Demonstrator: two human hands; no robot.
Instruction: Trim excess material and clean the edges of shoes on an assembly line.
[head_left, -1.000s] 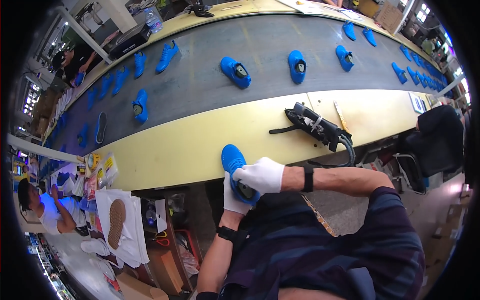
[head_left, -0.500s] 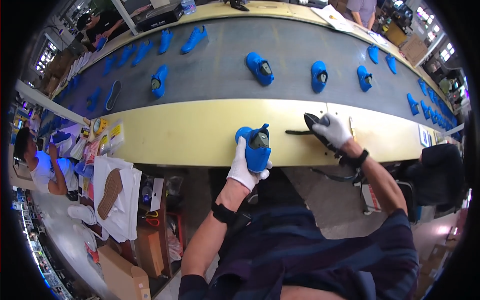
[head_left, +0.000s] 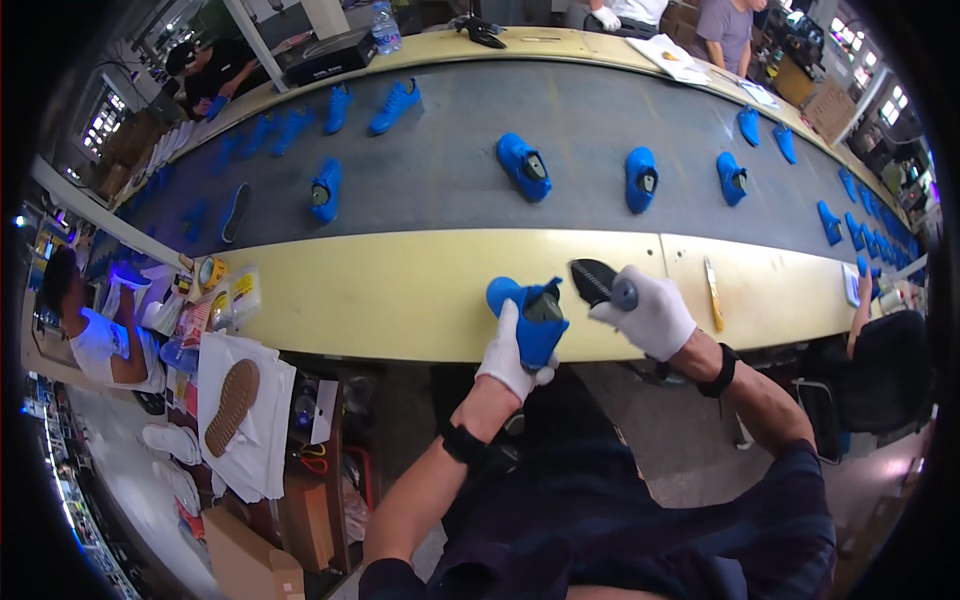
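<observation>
Over the yellow worktop (head_left: 400,290), the left hand (head_left: 512,352) is gripping a blue shoe (head_left: 530,312) from below — fingers closed around it. Just beside it, the right hand (head_left: 650,315) is clasping a dark brush (head_left: 597,281) — its head nearing the shoe's opening.

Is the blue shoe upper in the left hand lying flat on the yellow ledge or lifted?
Lifted: the blue shoe upper is gripped from below by the white-gloved left hand.

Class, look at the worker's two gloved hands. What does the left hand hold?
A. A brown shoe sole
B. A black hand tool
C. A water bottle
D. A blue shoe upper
D: the left hand grips a blue shoe upper above the yellow bench edge, while the right hand holds the black hand tool beside it.
</observation>
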